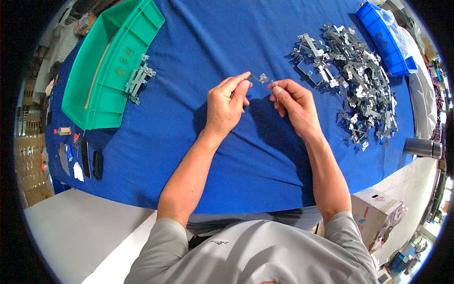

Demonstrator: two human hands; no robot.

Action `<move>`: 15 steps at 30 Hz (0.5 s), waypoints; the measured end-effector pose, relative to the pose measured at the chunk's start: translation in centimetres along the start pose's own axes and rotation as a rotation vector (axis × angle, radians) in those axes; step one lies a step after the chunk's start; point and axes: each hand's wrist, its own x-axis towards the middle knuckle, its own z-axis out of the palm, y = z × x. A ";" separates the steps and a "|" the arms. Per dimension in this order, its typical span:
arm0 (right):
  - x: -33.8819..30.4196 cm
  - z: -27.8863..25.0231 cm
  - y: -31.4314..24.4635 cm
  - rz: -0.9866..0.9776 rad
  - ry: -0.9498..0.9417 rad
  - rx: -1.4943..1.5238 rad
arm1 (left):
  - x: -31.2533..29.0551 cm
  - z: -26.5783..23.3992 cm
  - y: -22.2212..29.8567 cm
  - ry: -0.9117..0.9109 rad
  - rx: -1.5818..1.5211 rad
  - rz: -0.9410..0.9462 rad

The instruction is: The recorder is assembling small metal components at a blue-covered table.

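Over the middle of the blue cloth, I hold up a small silvery metal bracket (264, 78) between my hands. My left hand (226, 102) pinches one end of it between thumb and forefinger. At the other end, the fingertips of my right hand (294, 103) are closed on it too. Fingers cover parts of the bracket, so its full shape does not show. A large heap of similar metal brackets (364, 90) lies to the right. On the left, a small neat group of brackets (139, 80) rests against the green bin.
A green plastic bin (106, 106) stands at the left, and a blue bin (385, 40) with clear plastic at the far right. Small black items (97, 164) lie near the left edge. A dark cylinder (423, 148) sits at the right edge, above a cardboard box (376, 208).
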 end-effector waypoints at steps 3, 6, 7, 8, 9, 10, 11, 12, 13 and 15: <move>-0.1 0.3 -0.1 0.004 -0.042 -0.076 | -0.1 0.1 0.0 -0.017 -0.030 -0.018; -0.1 0.2 0.0 -0.002 -0.057 -0.072 | -0.1 0.0 0.0 -0.021 0.049 0.055; -0.2 0.1 -0.1 0.005 -0.061 -0.062 | 0.0 0.0 0.1 -0.028 0.072 0.075; -0.2 0.1 -0.1 0.013 -0.066 -0.051 | 0.0 0.1 0.2 -0.034 0.095 0.094; -0.2 0.0 0.0 0.013 -0.065 -0.050 | -0.1 0.2 0.3 -0.035 0.095 0.094; -0.1 0.0 0.1 0.012 -0.064 -0.063 | -0.1 0.2 0.5 -0.023 0.089 0.083; -0.1 0.0 0.2 0.011 -0.064 -0.076 | -0.1 0.2 0.6 -0.010 0.083 0.072; -0.1 0.0 0.2 0.011 -0.064 -0.076 | -0.1 0.3 0.5 -0.010 0.083 0.072; -0.1 0.1 0.2 -0.003 -0.045 -0.091 | -0.1 0.2 0.4 0.001 0.096 0.102; 0.0 0.1 0.3 -0.017 -0.027 -0.105 | 0.0 0.2 0.1 0.014 0.109 0.132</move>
